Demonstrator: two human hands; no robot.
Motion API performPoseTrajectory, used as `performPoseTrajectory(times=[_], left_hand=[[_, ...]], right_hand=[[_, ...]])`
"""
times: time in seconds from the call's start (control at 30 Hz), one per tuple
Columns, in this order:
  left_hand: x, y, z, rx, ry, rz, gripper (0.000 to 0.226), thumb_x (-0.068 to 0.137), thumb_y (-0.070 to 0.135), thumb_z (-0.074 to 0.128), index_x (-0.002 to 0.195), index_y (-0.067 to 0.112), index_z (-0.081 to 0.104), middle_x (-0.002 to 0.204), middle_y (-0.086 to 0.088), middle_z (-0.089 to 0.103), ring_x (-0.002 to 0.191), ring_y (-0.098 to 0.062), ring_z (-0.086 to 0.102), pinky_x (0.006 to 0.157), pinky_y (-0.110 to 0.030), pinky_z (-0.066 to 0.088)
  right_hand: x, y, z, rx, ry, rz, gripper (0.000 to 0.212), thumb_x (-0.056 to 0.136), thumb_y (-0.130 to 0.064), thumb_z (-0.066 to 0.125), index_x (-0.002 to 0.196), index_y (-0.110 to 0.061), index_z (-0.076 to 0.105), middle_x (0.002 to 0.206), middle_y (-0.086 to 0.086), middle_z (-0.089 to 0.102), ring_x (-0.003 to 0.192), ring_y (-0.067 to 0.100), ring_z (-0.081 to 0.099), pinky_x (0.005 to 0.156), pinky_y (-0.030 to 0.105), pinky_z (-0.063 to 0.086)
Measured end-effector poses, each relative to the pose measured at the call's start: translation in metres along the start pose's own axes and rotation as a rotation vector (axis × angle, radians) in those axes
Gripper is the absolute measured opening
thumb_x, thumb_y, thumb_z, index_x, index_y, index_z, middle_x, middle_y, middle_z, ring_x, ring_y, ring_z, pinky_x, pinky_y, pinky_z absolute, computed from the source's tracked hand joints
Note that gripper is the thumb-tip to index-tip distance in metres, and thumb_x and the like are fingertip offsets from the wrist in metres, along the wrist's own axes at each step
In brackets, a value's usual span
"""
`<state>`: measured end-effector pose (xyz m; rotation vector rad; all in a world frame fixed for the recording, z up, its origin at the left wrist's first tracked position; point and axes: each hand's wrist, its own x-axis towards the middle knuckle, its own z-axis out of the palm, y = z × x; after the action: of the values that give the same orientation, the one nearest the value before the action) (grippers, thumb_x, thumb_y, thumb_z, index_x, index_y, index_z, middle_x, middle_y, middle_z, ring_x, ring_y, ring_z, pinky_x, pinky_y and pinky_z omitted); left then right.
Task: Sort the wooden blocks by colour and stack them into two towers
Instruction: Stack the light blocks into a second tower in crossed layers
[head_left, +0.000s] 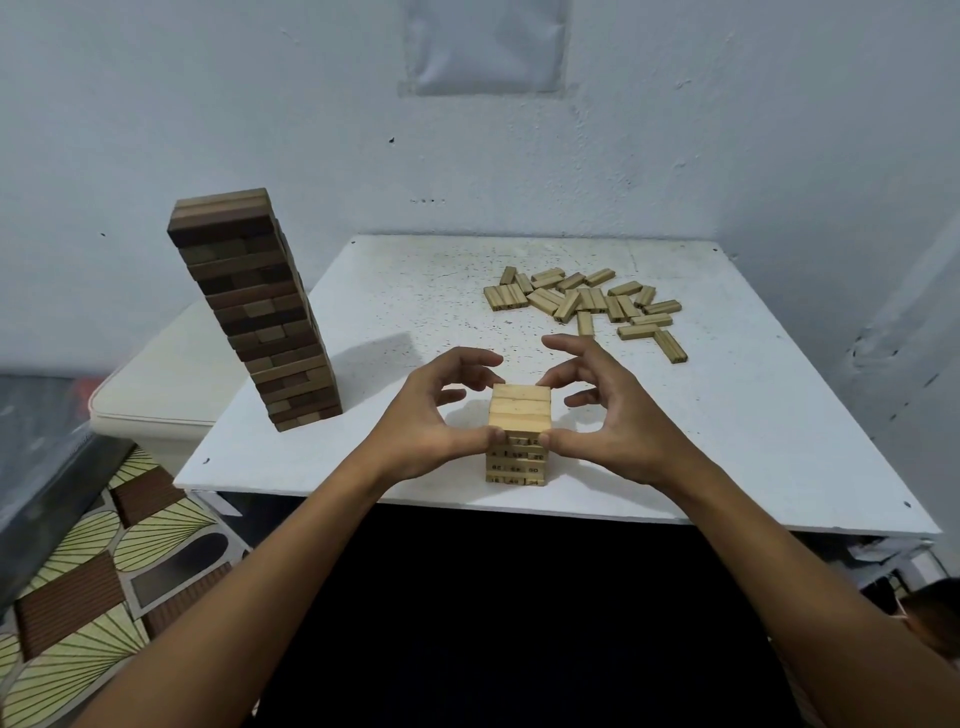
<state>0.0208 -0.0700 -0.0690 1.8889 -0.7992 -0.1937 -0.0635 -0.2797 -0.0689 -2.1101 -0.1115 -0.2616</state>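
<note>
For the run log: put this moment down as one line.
dark tower: built, table's left | light tower: short, near edge | left hand, right hand: thumbs pressing its sides | loose light blocks: unstacked, far right

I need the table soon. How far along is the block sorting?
The dark tower looks done. The left hand and right hand are squaring up the short light tower. The loose light blocks remain unstacked.
</note>
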Motion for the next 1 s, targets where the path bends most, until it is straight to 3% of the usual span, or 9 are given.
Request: performPoseTrajectory(times=[0.23, 0.37, 0.47, 0.6, 0.73, 1.0], left_hand=[[0.0, -0.001, -0.001, 0.002, -0.033, -0.01, 0.067, 0.057, 0.042, 0.08, 0.12, 0.041, 0.055, 0.114, 0.014, 0.066, 0.114, -0.011, 0.058, 0.103, -0.042, 0.046], [-0.003, -0.006, -0.004, 0.009, -0.057, -0.016, 0.079, 0.057, 0.043, 0.082, 0.129, 0.039, 0.049, 0.117, 0.015, 0.064, 0.119, -0.007, 0.055, 0.106, -0.035, 0.042], [-0.008, -0.013, -0.006, 0.054, -0.088, -0.039, 0.088, 0.057, 0.044, 0.082, 0.135, 0.043, 0.041, 0.115, 0.026, 0.062, 0.122, -0.002, 0.052, 0.107, -0.027, 0.034], [-0.013, -0.023, -0.007, 0.152, -0.15, -0.109, 0.102, 0.054, 0.049, 0.083, 0.137, 0.057, 0.024, 0.116, 0.03, 0.058, 0.124, 0.009, 0.045, 0.105, -0.02, 0.03], [-0.014, -0.029, -0.004, 0.22, -0.168, -0.118, 0.107, 0.064, 0.031, 0.089, 0.136, 0.06, 0.016, 0.116, 0.029, 0.057, 0.126, 0.009, 0.04, 0.11, -0.028, 0.026], [-0.009, -0.031, 0.0, 0.17, -0.133, -0.097, 0.105, 0.063, 0.022, 0.091, 0.138, 0.051, 0.023, 0.112, 0.018, 0.064, 0.124, 0.003, 0.049, 0.102, -0.017, 0.028]], right_hand=[[0.0, 0.002, -0.002, -0.003, -0.031, -0.001, 0.088, 0.064, -0.032, 0.078, 0.138, -0.046, 0.033, 0.114, -0.015, 0.059, 0.115, 0.005, 0.051, 0.094, 0.032, 0.048], [-0.003, 0.005, -0.008, -0.013, -0.076, 0.035, 0.098, 0.065, -0.027, 0.082, 0.141, -0.052, 0.024, 0.12, -0.015, 0.056, 0.117, 0.0, 0.048, 0.094, 0.024, 0.044], [-0.006, 0.01, -0.01, -0.084, -0.118, 0.071, 0.107, 0.069, -0.019, 0.085, 0.14, -0.056, 0.015, 0.121, -0.016, 0.055, 0.118, -0.003, 0.047, 0.099, 0.025, 0.041], [-0.012, 0.016, -0.006, -0.194, -0.164, 0.143, 0.115, 0.067, -0.031, 0.085, 0.141, -0.062, 0.003, 0.119, -0.019, 0.055, 0.119, 0.004, 0.047, 0.103, 0.028, 0.038], [-0.015, 0.013, 0.002, -0.256, -0.161, 0.167, 0.119, 0.066, -0.036, 0.085, 0.147, -0.053, 0.0, 0.11, -0.025, 0.053, 0.119, 0.008, 0.042, 0.105, 0.035, 0.032], [-0.012, 0.011, 0.011, -0.274, -0.116, 0.17, 0.12, 0.067, -0.033, 0.086, 0.15, -0.046, 0.0, 0.097, -0.033, 0.049, 0.111, 0.007, 0.043, 0.101, 0.031, 0.028]])
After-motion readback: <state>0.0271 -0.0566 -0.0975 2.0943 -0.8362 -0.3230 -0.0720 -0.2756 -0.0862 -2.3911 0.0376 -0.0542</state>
